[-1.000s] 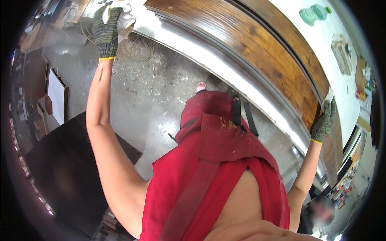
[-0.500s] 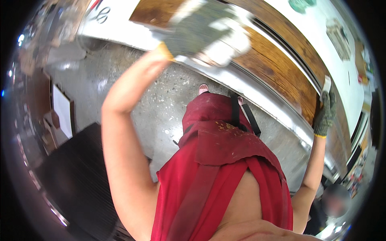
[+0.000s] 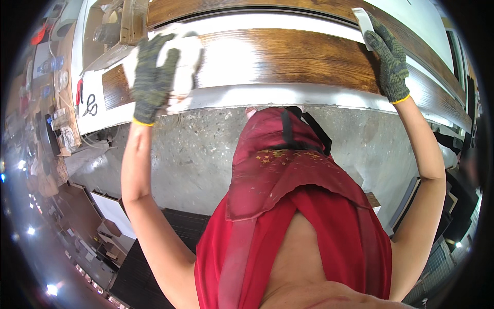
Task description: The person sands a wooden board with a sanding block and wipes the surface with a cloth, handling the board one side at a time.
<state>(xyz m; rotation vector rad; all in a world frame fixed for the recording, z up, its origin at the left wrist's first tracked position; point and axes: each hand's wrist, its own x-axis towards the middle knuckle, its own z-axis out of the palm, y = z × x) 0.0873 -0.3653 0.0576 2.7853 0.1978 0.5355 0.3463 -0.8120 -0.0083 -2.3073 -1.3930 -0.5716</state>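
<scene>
Both my hands wear dark green-grey knit gloves with yellow cuffs. My left hand (image 3: 154,77) grips a bunched white cloth (image 3: 184,59) against the left part of a brown wood-grain board (image 3: 288,54). The cloth is partly blurred, and its underside is hidden. At the board's right end, my right hand (image 3: 388,59) holds a flat white strip (image 3: 363,26) that sticks out past the fingers; its exact kind cannot be made out. The palm side of this glove rests at the board's end.
Another wood-grain board (image 3: 216,7) lies beyond, across a dark gap. An open cardboard box (image 3: 126,31) stands at the far left of the white table (image 3: 103,116). Near it are black-handled scissors (image 3: 91,104) and a red-handled tool (image 3: 79,92). Grey floor (image 3: 190,144) shows below.
My left hand has swept the white cloth leftward along the board to its left part. The view has turned, and my right hand still holds the white strip at the right end.
</scene>
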